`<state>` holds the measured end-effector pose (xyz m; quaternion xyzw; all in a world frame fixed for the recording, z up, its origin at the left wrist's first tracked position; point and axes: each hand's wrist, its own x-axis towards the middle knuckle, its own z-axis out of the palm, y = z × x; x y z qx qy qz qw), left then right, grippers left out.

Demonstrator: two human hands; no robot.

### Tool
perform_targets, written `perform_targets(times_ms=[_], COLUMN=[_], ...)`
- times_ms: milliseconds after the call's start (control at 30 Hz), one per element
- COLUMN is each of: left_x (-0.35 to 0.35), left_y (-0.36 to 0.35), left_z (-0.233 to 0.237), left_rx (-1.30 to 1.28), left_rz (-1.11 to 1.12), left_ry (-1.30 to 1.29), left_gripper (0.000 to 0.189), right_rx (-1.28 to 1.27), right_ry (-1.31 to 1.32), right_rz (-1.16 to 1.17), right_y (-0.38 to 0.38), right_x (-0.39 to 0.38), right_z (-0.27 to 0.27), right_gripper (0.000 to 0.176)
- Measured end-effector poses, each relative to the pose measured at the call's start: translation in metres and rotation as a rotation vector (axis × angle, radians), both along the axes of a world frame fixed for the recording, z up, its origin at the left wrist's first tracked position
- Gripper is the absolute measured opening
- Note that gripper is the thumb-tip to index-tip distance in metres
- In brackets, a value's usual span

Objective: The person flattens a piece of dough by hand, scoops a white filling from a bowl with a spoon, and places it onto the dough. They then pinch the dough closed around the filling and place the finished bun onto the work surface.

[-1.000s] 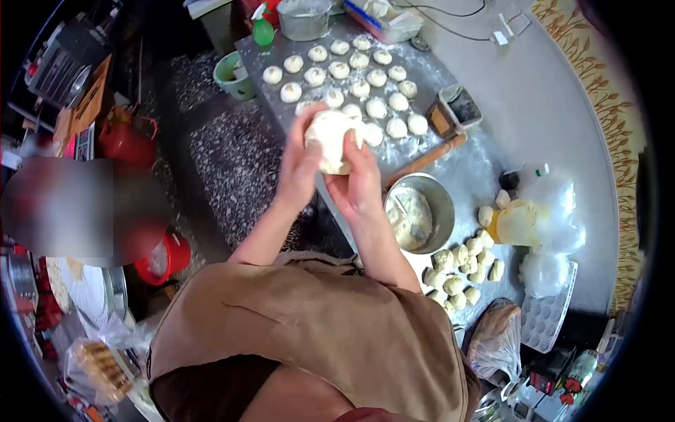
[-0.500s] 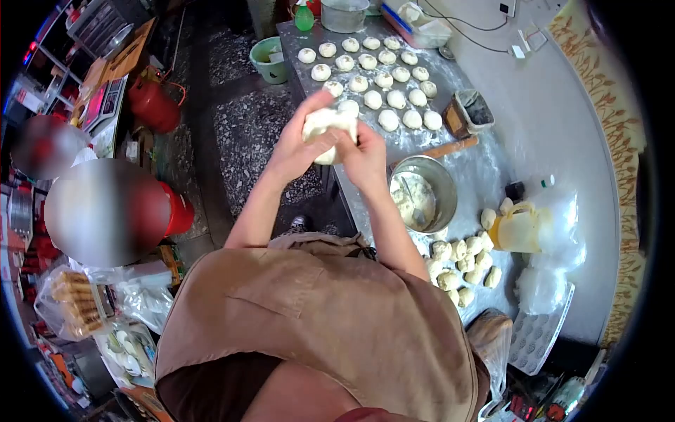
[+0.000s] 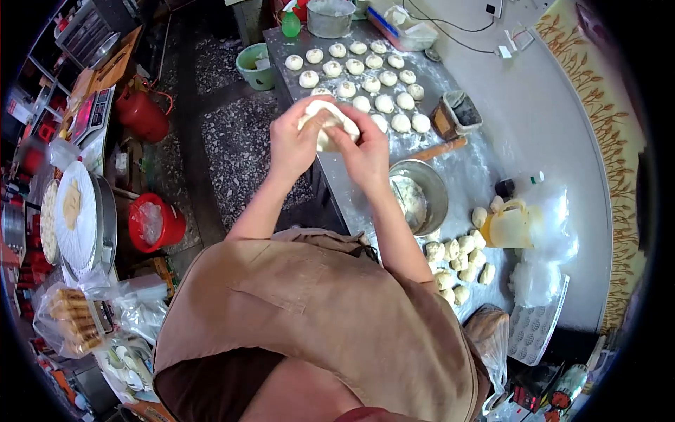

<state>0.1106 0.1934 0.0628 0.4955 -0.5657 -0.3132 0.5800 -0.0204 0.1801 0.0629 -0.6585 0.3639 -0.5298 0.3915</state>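
Observation:
Between my two hands is a piece of white dough [image 3: 326, 141], held above the table's left edge. My left hand [image 3: 295, 141] has its fingers wrapped round the dough's left side. On the right side, my right hand [image 3: 367, 151] grips it, with thumbs pressed into the middle, where the dough looks hollowed. Behind the hands, rows of round dough balls [image 3: 371, 84] lie on the floured table [image 3: 470, 165]. A metal pot [image 3: 436, 200] with a white mixture and a spoon stands to the right, near a rolling pin [image 3: 437, 150].
Small dough pieces [image 3: 460, 260] lie near my right elbow. A yellow jug [image 3: 510, 226], a square container [image 3: 460, 112] and a spray bottle [image 3: 290, 22] stand on the table. On the left are a green bucket [image 3: 255, 67], a red bucket [image 3: 156, 224] and a red gas cylinder [image 3: 142, 116].
The dough has opened into a hollow, ring-like shape between my hands, and the thumbs sit inside it. The view has shifted slightly, so the table appears further left.

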Motion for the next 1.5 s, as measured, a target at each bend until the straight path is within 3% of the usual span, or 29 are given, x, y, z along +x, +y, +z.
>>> perform_targets(times_ms=[33,67,133,200,267,333,400,433,500,533,567,600,667,700,733,800,833,867,933,1000,1033,1100,1267,1300,1333,1367,1400,1467,1500], left_x=[-0.006,-0.009,-0.016,-0.013,-0.001,0.005,0.003,-0.002,-0.009,-0.011,-0.009,-0.007,0.000,0.010,0.013,0.017,0.011,0.010,0.007,0.007,0.008,0.010,-0.009,-0.017,-0.024,-0.025,-0.028,-0.030,-0.036], left_y=[-0.008,-0.014,-0.015,-0.010,-0.007,-0.015,-0.016,-0.016,-0.022,-0.021,-0.023,-0.019,-0.007,-0.007,-0.007,-0.013,-0.010,-0.014,-0.016,-0.017,-0.018,-0.022,-0.038,-0.040,-0.039,-0.036,-0.036,-0.045,-0.045], left_z=[-0.008,-0.011,-0.008,-0.001,0.007,-0.003,-0.009,-0.009,-0.015,-0.019,-0.021,-0.013,0.010,0.013,0.012,0.015,0.017,0.012,-0.004,-0.013,-0.015,-0.017,-0.051,-0.054,-0.057,-0.059,-0.061,-0.060,-0.056], left_rx=[-0.128,-0.143,-0.215,-0.280,-0.057,-0.079,-0.032,-0.057,-0.144,-0.225,-0.321,-0.319,-0.141,-0.075,-0.064,0.128,0.097,0.094,0.034,0.084,0.115,0.214,0.251,0.186,0.126,0.195,0.210,0.352,0.378], left_rz=[0.050,0.043,0.005,0.031,-0.179,-0.175,0.006,0.067,0.121,0.172,0.064,0.063,0.035,-0.081,-0.079,-0.166,-0.101,-0.101,-0.161,-0.170,-0.170,-0.138,0.013,-0.080,-0.170,-0.183,-0.191,-0.183,-0.157], left_ry=[0.188,0.188,0.496,0.347,0.361,0.307,0.372,0.465,0.479,0.492,0.571,0.568,0.274,-0.028,-0.022,-0.200,-0.119,-0.119,0.269,0.174,0.083,-0.193,-0.064,0.176,0.418,0.239,0.241,0.096,0.135], left_gripper=[0.031,0.031,0.031,0.034,0.038,0.035,0.029,0.023,0.024,0.026,0.034,0.034,0.051,0.054,0.054,0.047,0.035,0.035,0.035,0.034,0.033,0.030,0.024,0.022,0.020,0.021,0.021,0.026,0.028], right_rx=[0.105,0.088,0.376,0.302,0.031,-0.033,0.150,0.147,0.405,0.419,0.313,0.203,0.148,0.095,0.043,0.046,0.133,0.221,0.278,0.165,-0.014,0.027,0.223,0.257,0.276,0.158,0.034,0.052,0.133], right_ry=[-0.422,-0.423,-0.412,-0.333,0.235,0.234,-0.228,-0.229,-0.481,-0.480,-0.314,-0.151,-0.121,0.047,0.214,0.125,-0.029,-0.183,-0.184,0.264,0.347,0.310,0.106,0.275,0.274,0.341,0.409,0.378,0.077], right_rz=[-0.003,-0.006,0.074,0.096,-0.065,-0.083,0.072,0.077,0.069,0.069,0.030,-0.011,0.011,0.075,0.142,0.132,0.125,0.119,0.120,0.049,-0.006,-0.006,-0.027,-0.025,-0.039,-0.087,-0.131,-0.154,-0.199], right_y=[0.001,-0.002,-0.005,-0.010,-0.005,-0.009,-0.013,-0.013,-0.007,-0.008,-0.016,-0.022,-0.026,-0.026,-0.025,-0.025,-0.020,-0.017,-0.019,-0.030,-0.031,-0.034,-0.033,-0.034,-0.033,-0.031,-0.030,-0.028,-0.026], right_x=[0.013,0.011,-0.001,-0.009,-0.011,-0.005,0.002,0.007,0.015,0.013,0.007,0.002,-0.007,-0.011,-0.013,-0.008,-0.005,-0.005,-0.011,-0.022,-0.023,-0.025,-0.040,-0.048,-0.051,-0.051,-0.052,-0.050,-0.044], right_z=[0.001,0.001,-0.009,-0.011,0.002,-0.002,-0.007,-0.006,-0.004,-0.007,-0.009,-0.009,0.003,0.010,0.013,0.012,0.012,0.012,0.007,-0.005,-0.008,-0.013,-0.035,-0.037,-0.040,-0.043,-0.046,-0.049,-0.052], right_gripper=[0.027,0.027,0.025,0.023,0.022,0.018,0.014,0.014,0.011,0.011,0.011,0.012,0.013,0.014,0.015,0.015,0.016,0.016,0.018,0.018,0.017,0.016,0.015,0.015,0.015,0.016,0.016,0.019,0.019])
